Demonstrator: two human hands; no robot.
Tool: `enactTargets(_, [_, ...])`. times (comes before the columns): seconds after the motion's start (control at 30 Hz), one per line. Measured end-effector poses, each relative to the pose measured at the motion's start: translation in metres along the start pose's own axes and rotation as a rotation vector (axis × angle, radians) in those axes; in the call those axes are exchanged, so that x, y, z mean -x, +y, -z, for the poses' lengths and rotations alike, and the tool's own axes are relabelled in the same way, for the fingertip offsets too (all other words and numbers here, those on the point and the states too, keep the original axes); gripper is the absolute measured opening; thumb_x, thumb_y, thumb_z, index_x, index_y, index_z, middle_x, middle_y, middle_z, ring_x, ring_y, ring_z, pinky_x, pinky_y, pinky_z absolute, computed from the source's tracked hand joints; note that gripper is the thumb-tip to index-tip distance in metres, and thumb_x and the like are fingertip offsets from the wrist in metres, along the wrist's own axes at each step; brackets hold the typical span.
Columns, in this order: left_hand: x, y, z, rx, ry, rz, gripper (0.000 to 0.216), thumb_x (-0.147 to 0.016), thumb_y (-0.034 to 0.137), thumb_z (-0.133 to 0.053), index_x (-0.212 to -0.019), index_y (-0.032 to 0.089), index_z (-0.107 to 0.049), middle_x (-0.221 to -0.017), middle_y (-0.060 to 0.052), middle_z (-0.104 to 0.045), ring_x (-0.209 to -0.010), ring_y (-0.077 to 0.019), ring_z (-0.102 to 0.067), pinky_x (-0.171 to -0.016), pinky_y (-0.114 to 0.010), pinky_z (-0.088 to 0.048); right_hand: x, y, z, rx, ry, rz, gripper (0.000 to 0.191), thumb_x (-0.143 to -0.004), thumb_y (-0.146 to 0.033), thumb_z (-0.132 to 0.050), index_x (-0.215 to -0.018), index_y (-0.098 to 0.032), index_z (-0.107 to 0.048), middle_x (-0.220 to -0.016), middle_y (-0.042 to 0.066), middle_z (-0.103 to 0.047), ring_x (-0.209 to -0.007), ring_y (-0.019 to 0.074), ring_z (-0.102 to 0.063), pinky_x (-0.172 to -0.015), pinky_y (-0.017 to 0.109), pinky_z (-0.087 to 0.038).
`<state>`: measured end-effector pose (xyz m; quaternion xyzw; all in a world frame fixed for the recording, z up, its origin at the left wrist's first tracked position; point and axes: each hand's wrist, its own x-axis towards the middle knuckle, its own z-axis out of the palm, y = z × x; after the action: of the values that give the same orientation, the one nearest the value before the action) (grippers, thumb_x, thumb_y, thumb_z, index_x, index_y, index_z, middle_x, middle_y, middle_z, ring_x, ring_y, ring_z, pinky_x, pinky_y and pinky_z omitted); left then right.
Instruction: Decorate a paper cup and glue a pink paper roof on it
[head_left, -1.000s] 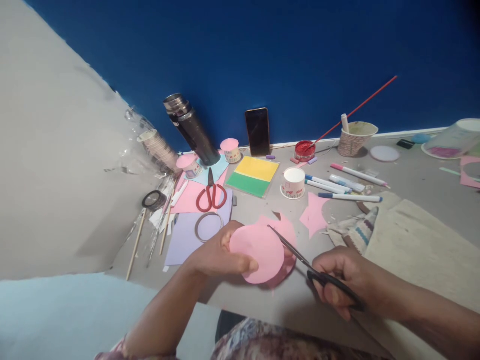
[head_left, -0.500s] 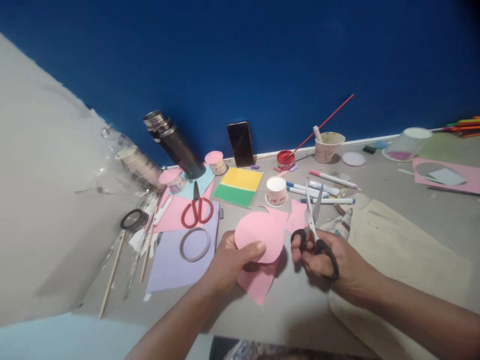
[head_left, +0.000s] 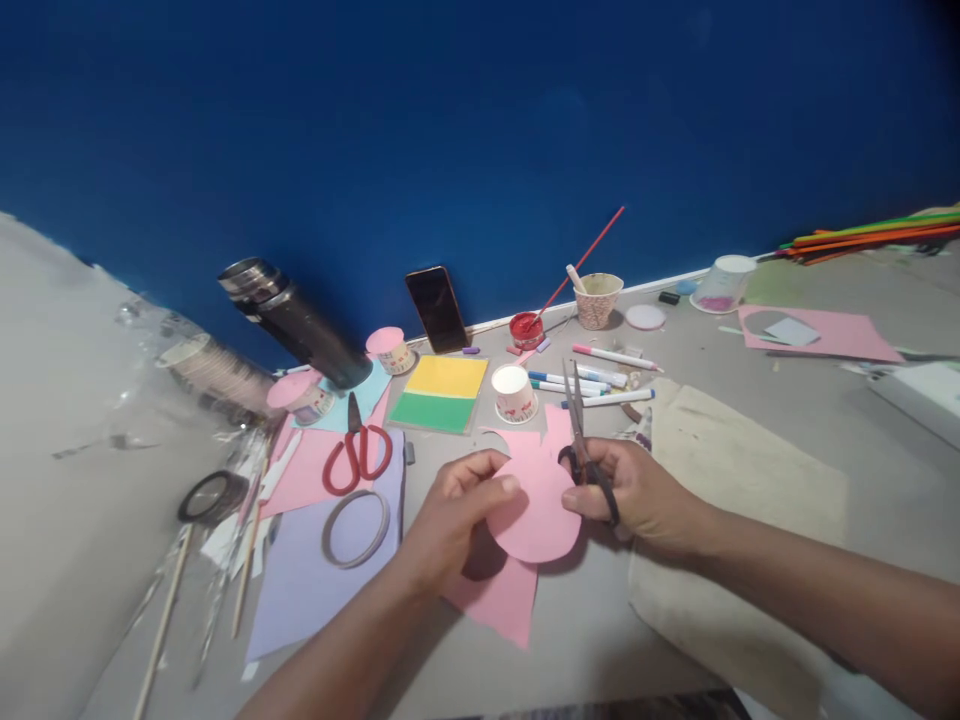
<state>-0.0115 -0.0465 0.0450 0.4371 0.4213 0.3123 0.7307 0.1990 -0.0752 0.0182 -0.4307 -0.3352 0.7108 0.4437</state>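
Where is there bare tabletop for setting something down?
Bare grey tabletop shows between the beige cloth and the flat pink paper sheet at right; nearer, another patch lies between that cloth and the pink paper offcut. Crowded: the left, around the red-handled, dark-bladed scissors.

left hand [head_left: 452, 515]: pinching, thumb [head_left: 486, 499] uppermost; right hand [head_left: 640, 498]: curled grip, thumb leftward; forearms [head_left: 802, 578] slanting inward
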Motion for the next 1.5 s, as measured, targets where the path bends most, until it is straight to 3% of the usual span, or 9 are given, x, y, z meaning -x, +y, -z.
enactTargets(0.13, [-0.013, -0.007, 0.001, -0.013, 0.025, 0.024, 0.034, -0.067, 0.036, -0.095, -0.086, 0.011, -0.080, -0.075, -0.006, -0.074, -0.067, -0.0143, -0.063, -0.065, -0.024, -0.048, -0.006, 0.003, 0.002, -0.041, 0.035, 0.043, 0.045, -0.055, -0.034, -0.099, -0.079, -0.019, -0.064, -0.057, -0.008, -0.055, -0.047, 0.0062, -0.040, -0.045, 0.022, -0.026])
enactTargets(0.27, [-0.016, -0.012, 0.008, 0.148, 0.174, -0.057, 0.039, -0.065, 0.034, -0.095, -0.094, 0.012, -0.083, -0.082, -0.008, -0.079, -0.076, -0.0177, -0.068, -0.077, -0.027, -0.054, -0.015, 0.005, 0.010, -0.018, 0.074, 0.085, 0.041, -0.068, -0.047, -0.092, -0.081, -0.018, -0.065, -0.055, -0.007, -0.053, -0.045, 0.0066, -0.038, -0.046, 0.024, -0.023])
enactTargets(0.37, [-0.013, -0.010, 0.011, 0.197, 0.268, -0.108, 0.037, -0.063, 0.034, -0.096, -0.090, 0.012, -0.083, -0.084, -0.009, -0.080, -0.078, -0.0177, -0.070, -0.077, -0.026, -0.054, -0.019, 0.007, 0.015, 0.007, 0.081, 0.091, 0.041, -0.067, -0.045, -0.093, -0.083, -0.017, -0.066, -0.060, -0.005, -0.058, -0.046, 0.0061, -0.039, -0.046, 0.023, -0.024])
enactTargets(0.6, [-0.011, -0.021, -0.010, 0.239, 0.210, -0.135, 0.038, -0.068, 0.031, -0.095, -0.098, 0.013, -0.081, -0.089, -0.010, -0.082, -0.081, -0.0236, -0.075, -0.081, -0.036, -0.058, -0.014, 0.012, 0.004, -0.028, -0.028, 0.097, 0.049, -0.055, -0.027, -0.099, -0.092, -0.019, -0.068, -0.078, -0.004, -0.066, -0.070, 0.0118, -0.057, -0.063, 0.024, -0.045])
enactTargets(0.7, [-0.011, -0.026, -0.016, 0.259, 0.188, -0.137, 0.039, -0.066, 0.028, -0.095, -0.098, 0.013, -0.079, -0.090, -0.010, -0.082, -0.085, -0.0269, -0.077, -0.086, -0.040, -0.059, -0.014, 0.014, 0.001, -0.029, 0.010, 0.063, 0.045, -0.054, -0.026, -0.099, -0.085, -0.018, -0.067, -0.073, -0.003, -0.065, -0.066, 0.0111, -0.055, -0.061, 0.024, -0.043])
enactTargets(0.9, [-0.008, -0.030, -0.014, 0.249, 0.163, -0.027, 0.040, -0.063, 0.024, -0.093, -0.099, 0.012, -0.080, -0.091, -0.010, -0.083, -0.087, -0.0274, -0.077, -0.083, -0.037, -0.060, -0.019, 0.012, 0.008, -0.038, 0.143, 0.076, 0.047, -0.048, -0.027, -0.100, -0.081, -0.017, -0.069, -0.071, -0.004, -0.064, -0.062, 0.0098, -0.052, -0.056, 0.022, -0.039])
enactTargets(1.27, [-0.014, -0.028, -0.011, 0.396, 0.195, -0.009, 0.033, -0.071, 0.029, -0.091, -0.097, 0.014, -0.079, -0.095, -0.009, -0.083, -0.100, -0.0279, -0.077, -0.093, -0.036, -0.060, -0.021, 0.011, 0.007, -0.011, 0.086, 0.071, 0.042, -0.052, -0.029, -0.097, -0.077, -0.017, -0.066, -0.065, -0.005, -0.058, -0.055, 0.0087, -0.044, -0.050, 0.023, -0.029])
enactTargets(1.37, [-0.016, -0.024, -0.008, 0.513, 0.242, 0.001, 0.030, -0.080, 0.043, -0.085, -0.086, 0.015, -0.076, -0.089, -0.007, -0.081, -0.088, -0.0237, -0.077, -0.085, -0.035, -0.063, -0.025, 0.011, 0.013, -0.035, 0.086, 0.064, 0.039, -0.056, -0.031, -0.095, -0.078, -0.018, -0.065, -0.063, -0.005, -0.055, -0.054, 0.0083, -0.042, -0.049, 0.023, -0.026])
enactTargets(1.5, [-0.017, -0.022, 0.000, 0.539, 0.198, 0.048, 0.041, -0.080, 0.054, -0.083, -0.074, 0.017, -0.067, -0.076, -0.004, -0.076, -0.066, -0.0196, -0.072, -0.060, -0.031, -0.061, -0.026, 0.011, 0.020, -0.050, 0.035, 0.051, 0.036, -0.062, -0.032, -0.093, -0.077, -0.018, -0.062, -0.062, -0.005, -0.053, -0.053, 0.0084, -0.041, -0.049, 0.024, -0.026])
